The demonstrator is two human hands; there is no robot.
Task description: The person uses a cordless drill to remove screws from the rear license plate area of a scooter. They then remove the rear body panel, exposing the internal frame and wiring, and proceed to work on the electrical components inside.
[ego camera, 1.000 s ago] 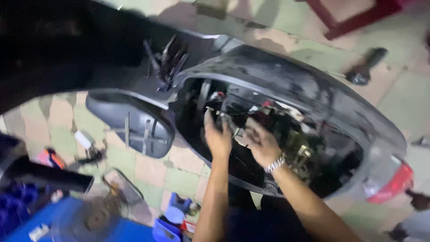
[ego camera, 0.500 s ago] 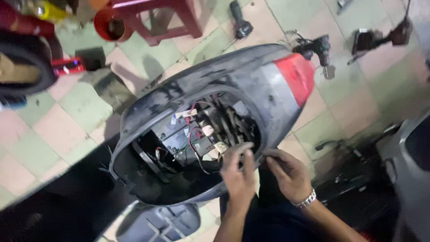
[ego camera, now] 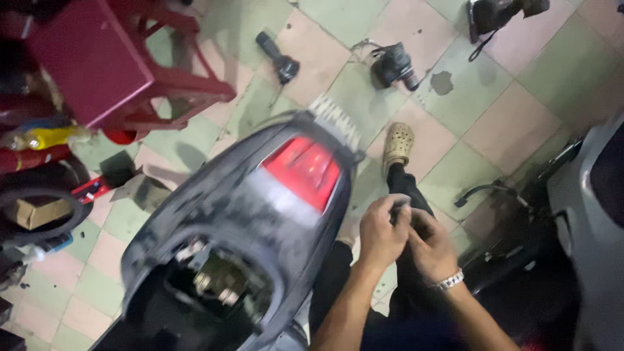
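Note:
My left hand (ego camera: pixel 380 233) and my right hand (ego camera: pixel 430 246) meet just right of a dark grey scooter tail (ego camera: pixel 260 214). Both close around a small part (ego camera: pixel 400 204) pinched between the fingers; its shape is too blurred to make out. A metal wristband sits on my right wrist. The scooter's red tail light (ego camera: pixel 298 170) faces up toward the camera. Its open body cavity (ego camera: pixel 218 283) shows wires and metal pieces at lower left. My leg and a beige clog (ego camera: pixel 398 144) lie beneath the hands.
A red plastic stool (ego camera: pixel 97 65) stands at upper left, with a yellow bottle (ego camera: pixel 55 136) and a black tyre (ego camera: pixel 39 201) below it. A black handle grip (ego camera: pixel 276 58) and other dark parts (ego camera: pixel 393 65) lie on the tiled floor. Another scooter (ego camera: pixel 585 221) stands at right.
My view has swung round to the scooter's tail end. Both hands have come out of the open cavity and now meet beside the tail light, over my leg.

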